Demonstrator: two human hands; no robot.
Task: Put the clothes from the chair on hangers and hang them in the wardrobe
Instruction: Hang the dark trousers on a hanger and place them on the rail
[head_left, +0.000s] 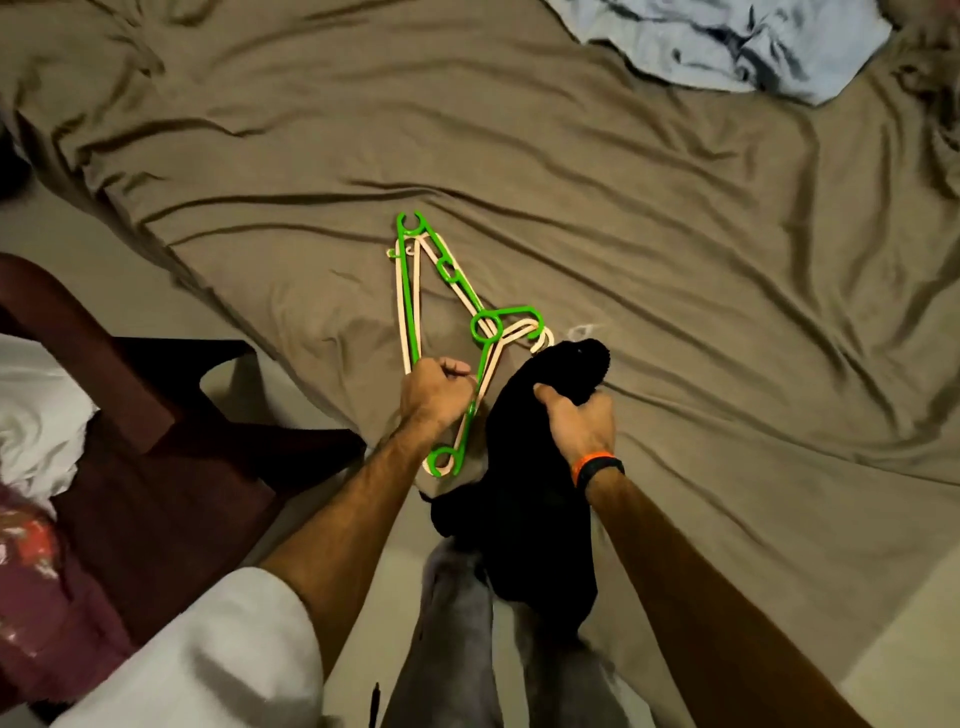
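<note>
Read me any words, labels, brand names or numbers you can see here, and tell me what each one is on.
None can be read.
Green hanger: no lettering shows.
Black garment: no label or print visible.
Wristband: plain, no markings legible.
Patterned cloth on the chair: too blurred to tell.

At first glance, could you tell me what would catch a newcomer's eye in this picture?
The bright green hanger stands out most, stacked on cream hangers on the brown bedsheet at centre, with the left hand curled round the stack's lower part. Just right of it, the right hand grips a black garment that hangs down toward the floor.
</note>
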